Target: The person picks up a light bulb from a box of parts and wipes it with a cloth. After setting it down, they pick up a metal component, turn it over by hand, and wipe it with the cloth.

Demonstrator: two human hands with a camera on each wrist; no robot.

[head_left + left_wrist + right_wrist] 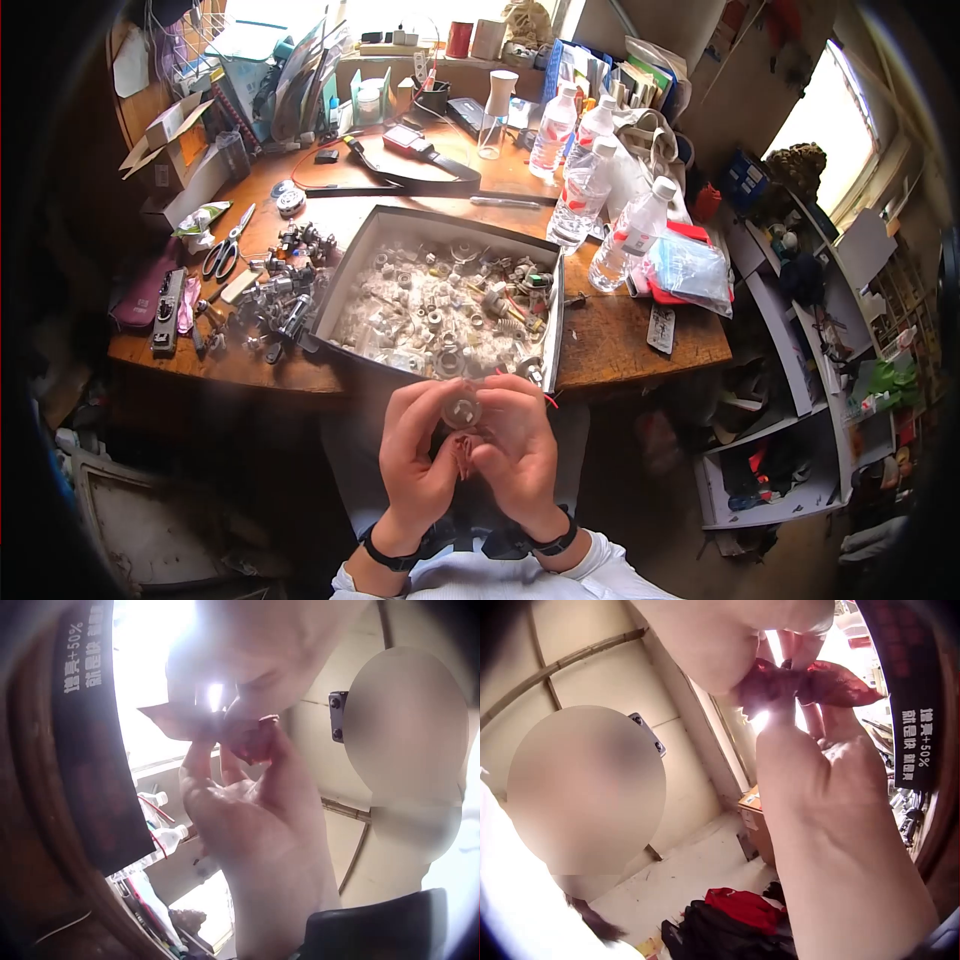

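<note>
Both hands come together just in front of the box's near edge. Between the fingertips is a small round, clear, glassy piece [462,411] with a pale centre. My left hand [412,450] curls round it from one side, and my right hand [520,440] from the other. Below it, the thumbs pinch a thin reddish cloth or wrapper [463,452]. That cloth [844,684] spreads out past the fingers in the right wrist view. A shallow box [340,275] full of small mixed metal and plastic parts [430,310] lies just beyond the hands.
Metal fittings [290,300] are heaped left of the box, near scissors [228,248] and a power strip [168,312]. Several water bottles [580,200] stand to the right. A belt-like strap [430,180] lies behind the box. Shelves [780,450] stand at the right.
</note>
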